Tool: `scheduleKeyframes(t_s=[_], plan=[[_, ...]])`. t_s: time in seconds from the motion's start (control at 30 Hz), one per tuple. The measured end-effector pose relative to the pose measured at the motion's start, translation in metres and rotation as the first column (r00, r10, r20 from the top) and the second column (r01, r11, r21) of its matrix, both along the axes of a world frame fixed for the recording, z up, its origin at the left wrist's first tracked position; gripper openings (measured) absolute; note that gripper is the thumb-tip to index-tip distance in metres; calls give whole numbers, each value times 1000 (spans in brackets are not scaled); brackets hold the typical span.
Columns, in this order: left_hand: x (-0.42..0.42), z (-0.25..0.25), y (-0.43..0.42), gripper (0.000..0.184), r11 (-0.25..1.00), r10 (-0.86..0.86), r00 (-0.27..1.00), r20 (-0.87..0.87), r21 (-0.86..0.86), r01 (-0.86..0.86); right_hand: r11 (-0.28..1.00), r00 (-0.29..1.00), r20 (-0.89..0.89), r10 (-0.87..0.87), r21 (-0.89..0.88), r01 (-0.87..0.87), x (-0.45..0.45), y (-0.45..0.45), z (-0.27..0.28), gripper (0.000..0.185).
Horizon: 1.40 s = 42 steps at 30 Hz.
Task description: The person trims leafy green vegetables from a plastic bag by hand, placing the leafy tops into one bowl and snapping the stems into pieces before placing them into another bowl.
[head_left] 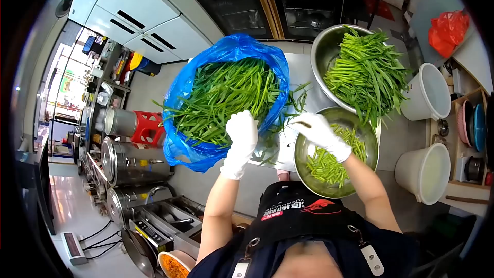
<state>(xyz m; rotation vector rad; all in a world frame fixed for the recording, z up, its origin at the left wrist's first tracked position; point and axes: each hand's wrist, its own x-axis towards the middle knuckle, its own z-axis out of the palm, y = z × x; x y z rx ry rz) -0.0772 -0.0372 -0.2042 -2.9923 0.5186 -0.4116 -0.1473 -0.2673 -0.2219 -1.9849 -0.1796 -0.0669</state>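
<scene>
Your left hand [242, 128], white-gloved, fingers curled inward, is at the near edge of the leafy greens [226, 92] in the blue bag [282, 72]; its grip cannot be told. Your right hand [318, 133], also gloved, has fingers bent, tips beyond the rim of the smaller bowl [302, 149]; any hold is unclear. Cut stems [334, 167] lie beneath that wrist. Beyond: larger bowl [324, 54], heaped with long greens [365, 67].

Writing: apron [288, 193] bears white characters, not surely legible, and a red crayfish-like print.

Surface: metal table [301, 67], loose leaves [297, 100] between bag and bowls. Room: two white buckets [411, 170] right; pale cabinet [141, 2] far left; dark glass-fronted cabinet [309, 0] farthest.
</scene>
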Motion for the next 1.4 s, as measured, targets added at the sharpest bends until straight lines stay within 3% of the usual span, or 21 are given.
scheduleKeyframes(t_s=[0.07, 0.1, 0.17, 0.27, 0.4, 0.53, 0.57, 0.63, 0.7, 0.77, 0.83, 0.9, 1.0, 1.23, 1.3, 1.4], plan=[[8, -13, 4, 11, 999, 28, 995, -92, 28, -25, 984, 985, -171, -6, 177, 37, 1, 20, -7, 21], [8, -17, 6, 10, 999, 38, 998, -45, 12, -37, 985, 986, -164, 1, 172, 28, 5, 28, -20, 23], [10, -20, 8, 8, 998, 58, 997, 57, -25, -57, 938, 961, -275, -10, 330, 104, 10, 42, -14, 23], [-7, 9, 8, 7, 967, 3, 991, 137, -253, 32, 833, 924, -379, 45, 525, 175, 30, 61, -15, 25], [-30, 32, 6, 13, 885, -41, 974, 222, -444, 139, 724, 842, -534, 79, 612, 320, 53, 81, 12, 23], [-54, 32, 3, 17, 822, -173, 964, 200, -509, 253, 685, 920, -385, 75, 690, 233, 58, 89, 16, 20], [-60, 33, 4, 18, 820, -163, 979, 126, -535, 205, 739, 924, -377, 56, 638, 216, 57, 88, 18, 20], [-61, 48, 8, 23, 789, -138, 978, 157, -579, 204, 834, 935, -355, 16, 521, 184, 53, 81, 34, 20], [-51, 55, 20, 15, 669, -99, 988, 118, -727, 154, 933, 977, -183, -106, 322, 161, 47, 80, 31, 23], [-40, 70, 28, 15, 469, -38, 995, -89, -881, -61, 976, 981, 18, -192, 111, 189, 33, 84, 44, 23], [-23, 80, 35, 23, 153, -63, 969, -239, -962, -228, 977, 974, 83, -211, -9, 212, 18, 87, 51, 22], [-12, 92, 39, 33, 106, -81, 959, -270, -960, -261, 974, 966, 133, -221, -22, 226, 7, 92, 53, 20], [-10, 104, 44, 33, 130, -195, 919, -343, -937, -323, 972, 967, 180, -179, -117, 202, -1, 94, 45, 18], [-1, 81, 46, 19, 145, -321, 880, -350, -936, -320, 990, 993, 65, -100, -89, 106, -9, 89, 41, 20], [-2, 78, 42, 16, 127, -302, 888, -348, -937, -324, 971, 979, 33, -200, -125, 203, -7, 83, 60, 22], [-4, 79, 35, 16, 153, -308, 876, -371, -928, -340, 970, 900, 394, -185, -72, 231, 10, 80, 72, 23]])
